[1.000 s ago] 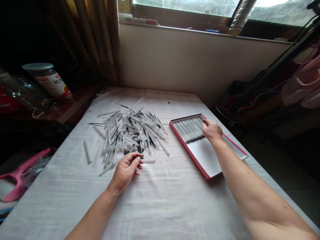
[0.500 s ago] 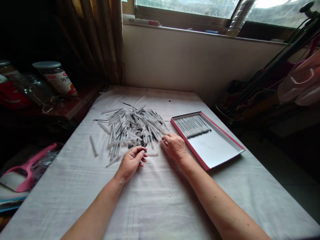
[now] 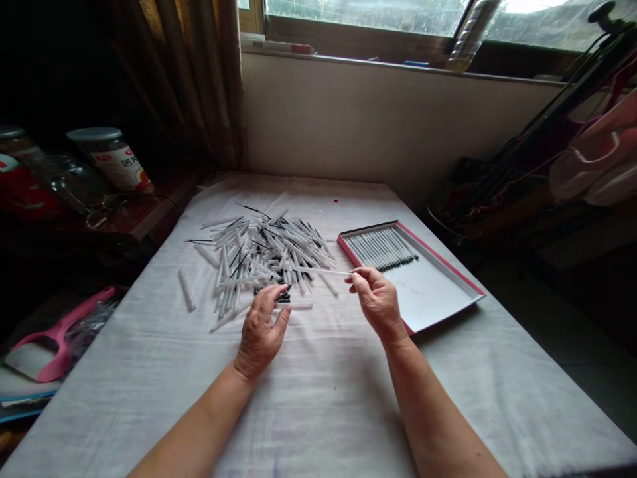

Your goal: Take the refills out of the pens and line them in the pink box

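Note:
My right hand (image 3: 375,299) pinches one end of a slim whitish pen tube (image 3: 323,270), which points left over the near edge of a loose pile of pen parts (image 3: 273,245). The pile mixes translucent white pen barrels, thin black refills and small black pieces. My left hand (image 3: 263,328) is open at the pile's front, thumb and fingers apart, close to some small black pieces (image 3: 283,297). Just beyond its thumb lies a white barrel (image 3: 301,306). To the right, a shallow pink-edged box lid (image 3: 442,305) holds a row of pens (image 3: 383,247) with black tips.
A single barrel (image 3: 186,290) lies left of the pile on the white tablecloth (image 3: 308,405). On a side shelf at left stand jars (image 3: 117,159). A pink-handled object (image 3: 60,332) sits beside the table's left edge. The wall (image 3: 338,119) borders the far side.
My right hand has lifted from the pile's right edge and moved right, with a pen tube now in its fingers. The fingers of my left hand have spread from a pinch.

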A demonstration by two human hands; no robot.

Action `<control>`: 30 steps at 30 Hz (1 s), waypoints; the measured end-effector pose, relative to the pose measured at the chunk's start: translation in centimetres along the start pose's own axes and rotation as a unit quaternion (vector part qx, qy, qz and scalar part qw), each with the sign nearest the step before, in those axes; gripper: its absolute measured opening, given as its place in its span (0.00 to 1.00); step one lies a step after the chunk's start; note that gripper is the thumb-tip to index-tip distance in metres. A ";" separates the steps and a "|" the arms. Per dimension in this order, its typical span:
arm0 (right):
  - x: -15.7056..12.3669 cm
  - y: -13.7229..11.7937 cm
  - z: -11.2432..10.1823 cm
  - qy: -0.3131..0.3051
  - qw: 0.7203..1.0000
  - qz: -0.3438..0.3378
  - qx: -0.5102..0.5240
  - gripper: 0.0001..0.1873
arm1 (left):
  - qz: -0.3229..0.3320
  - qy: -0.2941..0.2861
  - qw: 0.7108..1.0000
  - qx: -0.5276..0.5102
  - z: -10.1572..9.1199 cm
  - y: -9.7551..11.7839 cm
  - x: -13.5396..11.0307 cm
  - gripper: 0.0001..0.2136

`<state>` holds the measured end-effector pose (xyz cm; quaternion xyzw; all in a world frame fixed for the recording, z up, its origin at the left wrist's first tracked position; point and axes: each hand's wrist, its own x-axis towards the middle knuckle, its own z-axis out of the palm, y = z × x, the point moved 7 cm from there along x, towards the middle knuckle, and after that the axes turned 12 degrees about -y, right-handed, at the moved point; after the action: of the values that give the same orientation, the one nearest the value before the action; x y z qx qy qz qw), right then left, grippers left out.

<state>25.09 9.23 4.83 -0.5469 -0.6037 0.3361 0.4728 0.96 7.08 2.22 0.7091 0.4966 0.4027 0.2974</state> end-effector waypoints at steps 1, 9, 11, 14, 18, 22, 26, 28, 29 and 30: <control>-0.1 -0.2 0.9 -0.035 0.999 0.001 0.028 0.13 | 0.038 0.017 0.998 0.052 -0.3 0.7 -0.2 0.17; 0.6 0.7 5.7 -0.176 0.982 0.029 0.065 0.17 | 0.003 -0.062 0.987 0.148 -0.1 -0.4 0.1 0.16; 0.8 0.9 5.9 -0.166 0.985 0.025 -0.046 0.15 | -0.033 -0.041 0.992 0.117 -0.6 -1.2 0.1 0.15; 0.8 0.7 6.9 -0.165 0.937 0.026 -0.308 0.11 | -0.078 -0.017 0.994 0.068 -1.0 -2.1 0.1 0.14; 0.9 0.6 8.4 -0.190 0.859 0.064 -0.471 0.13 | -0.104 -0.014 0.994 0.012 -0.9 -2.7 0.1 0.14; 1.5 0.5 8.6 -0.205 0.836 0.087 -0.501 0.13 | -0.110 -0.025 0.993 -0.025 -0.8 -2.8 0.0 0.16; 1.5 0.8 7.2 -0.187 0.835 0.112 -0.506 0.14 | -0.125 -0.024 0.991 -0.031 -0.8 -3.0 0.0 0.17; 1.3 0.9 6.7 -0.177 0.840 0.110 -0.500 0.14 | -0.132 -0.021 0.991 -0.031 -0.7 -3.2 0.1 0.17; 1.2 0.9 6.7 -0.179 0.842 0.103 -0.497 0.14 | -0.133 -0.018 0.990 -0.030 -0.7 -3.2 0.1 0.17; 1.1 0.9 6.9 -0.185 0.843 0.094 -0.496 0.14 | -0.133 -0.014 0.991 -0.027 -0.8 -3.2 0.2 0.17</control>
<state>18.99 11.23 1.98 -0.6902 -0.7117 0.1299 -0.0156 -1.16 8.34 0.02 0.6342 0.5714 0.3626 0.3740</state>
